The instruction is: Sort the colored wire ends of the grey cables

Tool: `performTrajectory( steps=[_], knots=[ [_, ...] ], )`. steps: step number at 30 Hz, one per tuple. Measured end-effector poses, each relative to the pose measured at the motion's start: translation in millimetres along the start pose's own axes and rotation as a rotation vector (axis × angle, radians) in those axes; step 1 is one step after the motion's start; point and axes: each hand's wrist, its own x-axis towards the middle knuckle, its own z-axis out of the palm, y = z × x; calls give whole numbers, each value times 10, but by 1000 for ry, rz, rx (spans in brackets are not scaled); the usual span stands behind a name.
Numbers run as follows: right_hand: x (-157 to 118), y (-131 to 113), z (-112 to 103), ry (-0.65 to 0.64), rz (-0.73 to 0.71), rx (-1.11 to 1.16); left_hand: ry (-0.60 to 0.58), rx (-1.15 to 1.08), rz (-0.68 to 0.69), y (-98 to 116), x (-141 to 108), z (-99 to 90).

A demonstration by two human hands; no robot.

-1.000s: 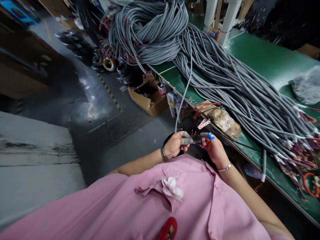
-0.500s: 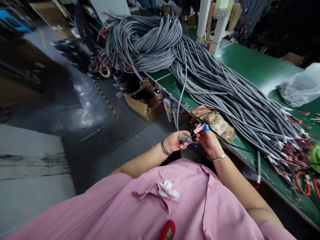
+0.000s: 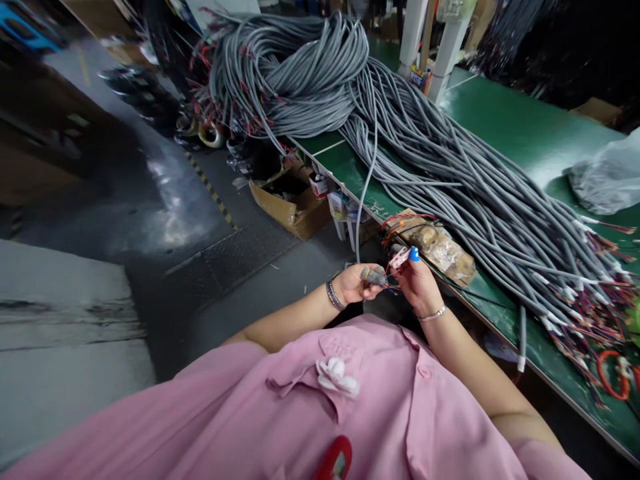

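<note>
My left hand (image 3: 354, 283) is closed at waist height around the end of a grey cable (image 3: 359, 223), which runs down to it from the bench. A worn grey cover with a yellow band (image 3: 373, 275) shows at its thumb. Thin coloured wires (image 3: 392, 289) stick out from its fingertips towards my right hand (image 3: 419, 283). That hand is closed, with a blue cap (image 3: 414, 254) on the thumb. At its fingertips is a small pink clip (image 3: 400, 258), seemingly pinched there, touching a red wire. The fingers partly hide the wire ends.
A long bundle of grey cables (image 3: 440, 160) covers much of the green bench (image 3: 500, 127). A wooden block (image 3: 457, 263) with wires sits at the bench edge near my hands. Below stands an open cardboard box (image 3: 280, 207). A plastic bag (image 3: 607, 173) lies at the right.
The view has shifted slightly. Both hands stay close together in nearly the same pose, the left a little nearer to the right; the grey cable and pink clip remain at them.
</note>
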Motion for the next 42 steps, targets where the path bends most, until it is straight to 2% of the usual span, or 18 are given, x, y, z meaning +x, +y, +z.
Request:
performTrajectory(
  steps=[5,11,16,31,37,42],
  knots=[
    [-26,-22,19,-41,32,0,-1,8,-10,8,-20,16],
    [-96,-22,4,-107,161,-3,23,-15,23,20,-61,37],
    [-141,-13,-58,-108,185,-45,18,12,42,25,-99,44],
    [-484,19,-472,-28,189,-24,88,90,62,27,-148,116],
    [-664,48,-631,-9,173,-12,144,100,70,-44,-104,109],
    [-818,53,-795,8,153,-14,137,143,88,-103,-76,89]
  ],
)
